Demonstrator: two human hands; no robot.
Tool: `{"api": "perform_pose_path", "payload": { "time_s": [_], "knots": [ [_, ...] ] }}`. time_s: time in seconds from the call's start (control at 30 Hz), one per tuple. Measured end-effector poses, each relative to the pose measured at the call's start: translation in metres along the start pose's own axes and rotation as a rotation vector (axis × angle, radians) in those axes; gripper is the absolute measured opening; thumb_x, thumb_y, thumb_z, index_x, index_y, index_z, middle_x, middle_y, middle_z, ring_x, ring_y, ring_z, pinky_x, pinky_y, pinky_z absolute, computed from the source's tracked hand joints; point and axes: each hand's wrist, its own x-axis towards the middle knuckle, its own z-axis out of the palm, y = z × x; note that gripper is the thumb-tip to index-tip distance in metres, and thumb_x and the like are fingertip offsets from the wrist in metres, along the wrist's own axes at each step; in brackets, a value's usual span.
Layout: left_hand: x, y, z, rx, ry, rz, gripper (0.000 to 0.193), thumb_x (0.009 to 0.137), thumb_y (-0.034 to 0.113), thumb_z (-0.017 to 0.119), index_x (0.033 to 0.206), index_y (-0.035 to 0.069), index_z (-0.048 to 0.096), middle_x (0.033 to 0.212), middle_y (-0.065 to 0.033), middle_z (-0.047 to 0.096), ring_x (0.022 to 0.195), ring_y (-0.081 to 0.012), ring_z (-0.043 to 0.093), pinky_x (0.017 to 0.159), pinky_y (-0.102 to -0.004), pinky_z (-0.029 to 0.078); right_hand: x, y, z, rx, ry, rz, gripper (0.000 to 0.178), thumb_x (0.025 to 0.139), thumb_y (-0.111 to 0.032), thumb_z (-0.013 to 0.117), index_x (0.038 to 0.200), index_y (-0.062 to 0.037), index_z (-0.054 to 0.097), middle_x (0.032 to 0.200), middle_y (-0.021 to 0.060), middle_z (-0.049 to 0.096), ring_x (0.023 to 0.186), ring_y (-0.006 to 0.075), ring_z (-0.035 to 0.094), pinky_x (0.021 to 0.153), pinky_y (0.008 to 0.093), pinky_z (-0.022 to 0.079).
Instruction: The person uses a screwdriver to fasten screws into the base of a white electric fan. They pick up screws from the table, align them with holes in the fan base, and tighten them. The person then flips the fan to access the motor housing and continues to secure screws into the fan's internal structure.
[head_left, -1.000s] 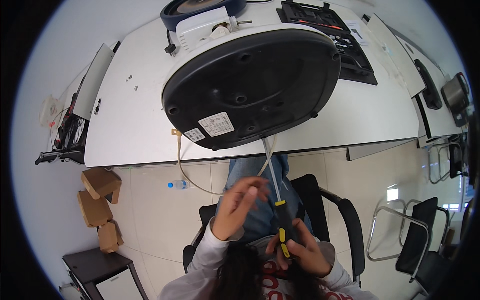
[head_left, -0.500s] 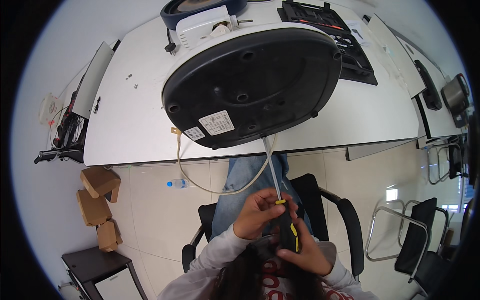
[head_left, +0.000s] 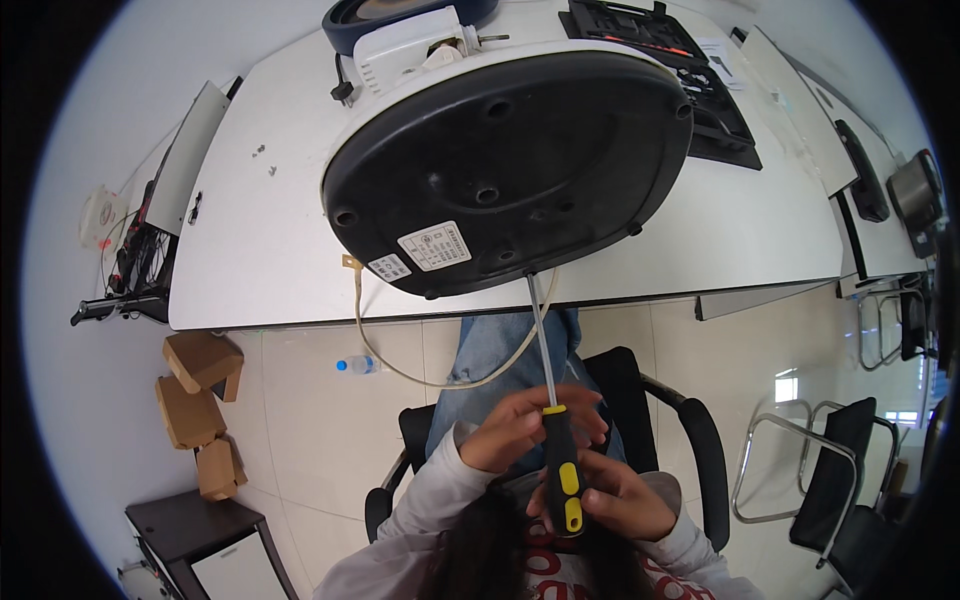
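A long screwdriver, its black handle marked with yellow, points up and away from me, its tip meeting the near rim of a black oval base. That base belongs to a white appliance tipped on the table so the underside faces me; it has round holes and white labels. At the top of the handle, my left hand has its thumb and fingers around the screwdriver. Lower down, my right hand grips the handle, some fingers hidden behind it. A pale cord with a brass-coloured end loops over the table edge.
On the white table lie small screws, a black plug and an open black tool case. A blue-rimmed round part stands behind. Cardboard boxes, a bottle and chairs are on the floor.
The screwdriver handle has turned, showing more yellow, and swung slightly left. My left fingers have loosened and spread; my right hand has shifted its hold. The base has barely moved.
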Motion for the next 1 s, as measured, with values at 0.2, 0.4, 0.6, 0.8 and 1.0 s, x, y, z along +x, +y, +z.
{"api": "perform_pose_path", "payload": {
  "time_s": [0.2,0.4,0.6,0.8,1.0],
  "knots": [
    [-0.004,-0.017,-0.017,-0.173,-0.107,-0.006,0.050,0.076,0.037,0.064,0.106,-0.002,0.055,0.100,-0.0149,0.059,0.095,-0.0259,0.058,0.088,-0.0358,0.042,0.005,0.011,-0.006,0.259,-0.121,0.083,0.055,0.091,-0.033,0.047,0.131,-0.0001,0.029,0.121,0.0199,0.047,0.100,0.0203,0.054,0.088,0.0311,0.042],
    [-0.001,-0.025,-0.006,-0.087,0.127,-0.119,0.044,0.073,0.034,0.069,0.098,0.001,0.054,0.091,-0.0102,0.059,0.085,-0.0197,0.056,0.077,-0.0292,0.045,-0.005,0.010,-0.013,-0.049,0.127,0.036,0.058,0.086,-0.029,0.058,0.127,0.0009,0.031,0.109,0.0148,0.055,0.090,0.0161,0.056,0.082,0.0271,0.044],
    [0.006,-0.031,0.004,-0.046,0.205,0.012,0.040,0.071,0.036,0.072,0.089,0.007,0.051,0.085,-0.0053,0.053,0.082,-0.0145,0.053,0.073,-0.0272,0.043,-0.003,0.004,-0.009,-0.182,0.300,-0.024,0.057,0.080,-0.015,0.066,0.123,0.0012,0.032,0.097,0.0133,0.061,0.075,0.0108,0.056,0.070,0.0228,0.045],
    [0.009,-0.035,0.001,-0.009,0.157,0.080,0.046,0.071,0.047,0.069,0.087,0.008,0.050,0.083,-0.0046,0.052,0.086,-0.0174,0.052,0.076,-0.0298,0.041,0.000,0.006,-0.010,0.012,0.186,-0.018,0.053,0.087,-0.025,0.057,0.125,0.0003,0.030,0.104,0.0176,0.059,0.071,0.0133,0.056,0.066,0.0228,0.046],
    [0.008,-0.025,-0.005,-0.129,0.034,-0.003,0.061,0.074,0.054,0.060,0.106,0.002,0.053,0.091,-0.0092,0.056,0.092,-0.0252,0.053,0.084,-0.0361,0.041,-0.005,0.020,-0.020,0.530,-0.108,0.065,0.054,0.091,-0.041,0.043,0.127,-0.0018,0.033,0.123,0.0184,0.045,0.087,0.0170,0.053,0.066,0.0256,0.047]
  ]
}}
